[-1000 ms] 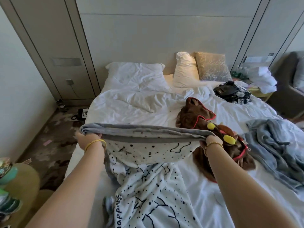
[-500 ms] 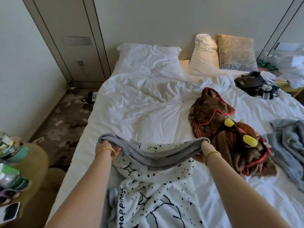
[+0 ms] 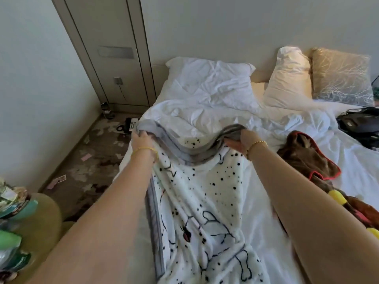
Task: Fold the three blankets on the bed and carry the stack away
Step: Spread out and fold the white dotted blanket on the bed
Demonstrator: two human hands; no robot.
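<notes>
The white fleece blanket with black dots, line drawings and a grey border (image 3: 205, 197) lies along the left edge of the bed (image 3: 256, 232), its length running from the foot of the bed toward the pillows. Its far grey hem is lifted off the bedding and sags in a shallow curve between the two hands. The left hand (image 3: 142, 143) grips the hem's left corner with its fingers curled round the bunched cloth; the right hand (image 3: 241, 140) pinches the right corner, thumb over the fabric.

The cloth looks plush, light and limp. It should drape and slump rather than hold a crease, so the corners and the bound grey hem seem the surest places to take hold, with the span kept taut so the edges meet squarely. It is unlikely to slip from the fingers, though loose layers may slide on the smooth sheet.

Just to the right, near the middle of the bed, the crumpled brown blanket with red trim and yellow knobs (image 3: 307, 160) waits unfolded. A third blanket is not in view. Beyond, a rumpled white duvet (image 3: 205, 113) reaches to a white pillow (image 3: 209, 78), a cream pillow (image 3: 289, 78) and a gold patterned cushion (image 3: 340, 76) at the head edge. A black bag (image 3: 359, 124) sits toward the right edge.
</notes>
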